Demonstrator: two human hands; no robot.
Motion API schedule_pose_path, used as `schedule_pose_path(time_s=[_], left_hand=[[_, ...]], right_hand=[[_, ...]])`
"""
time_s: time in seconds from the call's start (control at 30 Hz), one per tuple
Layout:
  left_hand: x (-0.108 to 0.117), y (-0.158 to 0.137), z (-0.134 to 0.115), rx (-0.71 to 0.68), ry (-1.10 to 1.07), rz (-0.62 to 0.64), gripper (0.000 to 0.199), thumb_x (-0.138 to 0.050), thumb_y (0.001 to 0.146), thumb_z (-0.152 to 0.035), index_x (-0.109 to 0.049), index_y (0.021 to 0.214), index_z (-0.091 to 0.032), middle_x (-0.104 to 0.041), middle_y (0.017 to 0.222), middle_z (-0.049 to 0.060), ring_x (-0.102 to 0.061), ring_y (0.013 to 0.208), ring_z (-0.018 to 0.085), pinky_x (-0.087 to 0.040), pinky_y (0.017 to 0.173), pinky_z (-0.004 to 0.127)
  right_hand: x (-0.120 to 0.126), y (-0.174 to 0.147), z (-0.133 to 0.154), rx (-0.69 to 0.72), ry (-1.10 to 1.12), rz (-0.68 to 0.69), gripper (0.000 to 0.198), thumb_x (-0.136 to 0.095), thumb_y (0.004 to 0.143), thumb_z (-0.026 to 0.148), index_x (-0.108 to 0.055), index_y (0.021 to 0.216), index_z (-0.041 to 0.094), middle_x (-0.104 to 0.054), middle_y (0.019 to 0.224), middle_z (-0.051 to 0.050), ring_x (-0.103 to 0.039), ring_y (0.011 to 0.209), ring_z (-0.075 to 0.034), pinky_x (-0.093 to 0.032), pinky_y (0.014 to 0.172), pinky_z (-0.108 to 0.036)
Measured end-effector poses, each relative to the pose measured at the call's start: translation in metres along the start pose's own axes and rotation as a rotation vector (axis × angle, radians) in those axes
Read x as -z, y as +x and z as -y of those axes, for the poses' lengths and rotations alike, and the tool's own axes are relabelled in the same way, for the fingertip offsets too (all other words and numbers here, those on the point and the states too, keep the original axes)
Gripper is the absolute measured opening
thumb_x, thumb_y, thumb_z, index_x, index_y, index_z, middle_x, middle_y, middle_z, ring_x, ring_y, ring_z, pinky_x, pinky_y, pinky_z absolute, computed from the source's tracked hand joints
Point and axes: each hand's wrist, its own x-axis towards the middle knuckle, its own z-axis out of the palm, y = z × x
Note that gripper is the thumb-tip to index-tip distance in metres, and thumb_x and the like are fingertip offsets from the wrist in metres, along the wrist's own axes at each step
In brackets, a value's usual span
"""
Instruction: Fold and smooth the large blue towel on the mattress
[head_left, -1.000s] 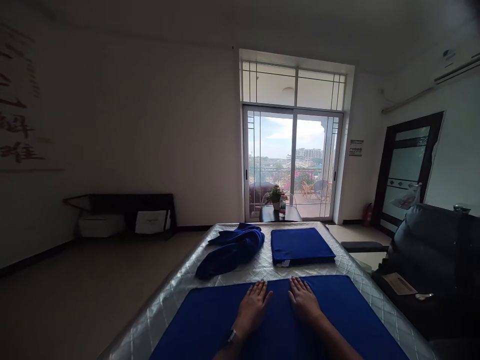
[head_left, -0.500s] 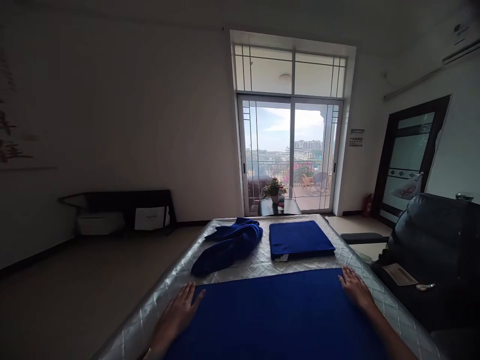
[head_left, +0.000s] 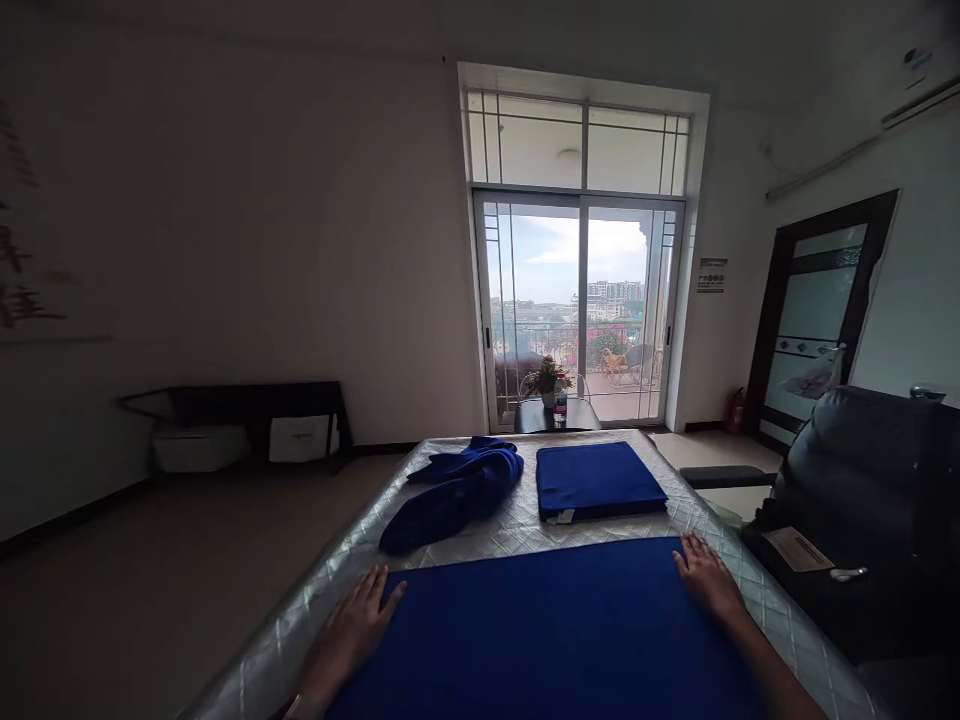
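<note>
Main blue cloth [head_left: 555,640] is laid out at the near end of the surface [head_left: 517,525], cut off by the bottom of the view. Its left edge is covered by the left hand [head_left: 351,625], its far-right corner by the right hand [head_left: 709,578]; both are spread pretty flat, fingers out, nothing gripped. A narrow strip of surface is left showing beyond it, more along both side edges. Silvery, diamond-quilted stuff, btw. A crumpled blue cloth [head_left: 457,490] is dumped toward the far-left corner, a neat squarish folded stack [head_left: 600,478] set toward the far-right.
</note>
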Motion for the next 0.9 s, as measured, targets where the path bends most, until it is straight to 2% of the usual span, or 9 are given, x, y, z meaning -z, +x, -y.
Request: schedule_pose_path(time_s=[0.07,0.17,0.23,0.43,0.57,0.63,0.7,0.8,0.9], left_hand=[[-0.002,0.001,0.002,-0.051,0.038,0.032,0.060,-0.027,0.101,-0.039,-0.043,0.154,-0.017,-0.038,0.164,0.009,-0.028,0.154,0.025,-0.028,0.123,0.043],[-0.005,0.000,0.004,-0.151,0.111,0.003,0.053,-0.042,0.094,-0.028,-0.057,0.144,-0.030,-0.050,0.158,0.002,-0.030,0.153,0.030,-0.028,0.122,0.050],[-0.004,-0.001,0.004,-0.201,0.154,-0.008,0.055,-0.048,0.089,-0.022,-0.060,0.141,-0.033,-0.051,0.157,0.001,-0.031,0.152,0.031,-0.029,0.122,0.051],[0.020,-0.005,-0.005,-0.210,0.203,0.092,0.062,-0.048,0.086,-0.016,-0.055,0.145,-0.034,-0.045,0.159,0.002,-0.030,0.152,0.032,-0.029,0.121,0.053],[0.045,-0.005,-0.027,-0.119,0.225,0.186,0.061,-0.049,0.089,-0.022,-0.050,0.149,-0.032,-0.040,0.163,0.007,-0.031,0.152,0.035,-0.028,0.121,0.054],[0.057,-0.007,-0.052,-0.030,0.200,0.131,0.059,-0.046,0.092,-0.028,-0.049,0.150,-0.025,-0.041,0.162,0.012,-0.034,0.150,0.037,-0.030,0.120,0.054],[0.068,-0.015,-0.088,-0.013,0.108,0.030,0.059,-0.039,0.096,-0.036,-0.047,0.152,-0.017,-0.044,0.160,0.016,-0.037,0.149,0.037,-0.033,0.119,0.053],[0.079,-0.040,-0.159,-0.236,-0.078,-0.008,0.059,-0.036,0.098,-0.041,-0.050,0.149,-0.015,-0.048,0.158,0.014,-0.042,0.147,0.030,-0.037,0.119,0.045],[0.073,-0.077,-0.240,-0.546,-0.263,0.033,0.043,-0.048,0.095,-0.035,-0.068,0.132,-0.026,-0.057,0.152,0.008,-0.050,0.142,0.027,-0.041,0.118,0.041]], right_hand=[[0.000,0.000,0.001,-0.003,-0.019,-0.010,0.066,-0.027,0.100,0.040,-0.034,0.158,0.010,-0.028,0.167,-0.010,-0.024,0.154,-0.023,-0.017,0.126,-0.039],[0.004,-0.001,0.002,-0.004,-0.036,-0.012,0.065,-0.029,0.101,0.041,-0.035,0.158,0.010,-0.033,0.166,-0.011,-0.026,0.154,-0.023,-0.019,0.125,-0.037],[0.009,-0.002,0.004,-0.005,-0.031,0.002,0.064,-0.032,0.101,0.041,-0.037,0.157,0.011,-0.034,0.165,-0.011,-0.028,0.153,-0.024,-0.020,0.125,-0.037],[0.031,0.005,0.004,0.035,0.000,0.070,0.058,-0.036,0.101,0.041,-0.050,0.150,0.012,-0.047,0.157,-0.016,-0.042,0.146,-0.027,-0.031,0.120,-0.039],[0.046,0.019,-0.003,0.072,0.009,0.099,0.044,-0.039,0.101,0.029,-0.066,0.135,0.021,-0.065,0.140,-0.012,-0.060,0.130,-0.024,-0.044,0.108,-0.035],[0.052,0.025,-0.006,0.079,0.001,0.110,0.038,-0.043,0.101,0.025,-0.071,0.126,0.022,-0.073,0.127,-0.011,-0.068,0.116,-0.023,-0.049,0.100,-0.036],[0.056,0.029,-0.007,0.071,-0.019,0.111,0.031,-0.049,0.100,0.027,-0.072,0.121,0.021,-0.075,0.118,-0.010,-0.071,0.106,-0.023,-0.053,0.095,-0.040],[0.059,0.032,-0.002,0.061,-0.059,0.101,0.026,-0.052,0.098,0.019,-0.074,0.110,0.016,-0.075,0.115,-0.014,-0.072,0.103,-0.025,-0.054,0.090,-0.040],[0.061,0.035,0.005,0.066,-0.090,0.085,0.034,-0.046,0.093,0.007,-0.077,0.104,0.016,-0.074,0.116,-0.018,-0.072,0.105,-0.027,-0.053,0.086,-0.035]])
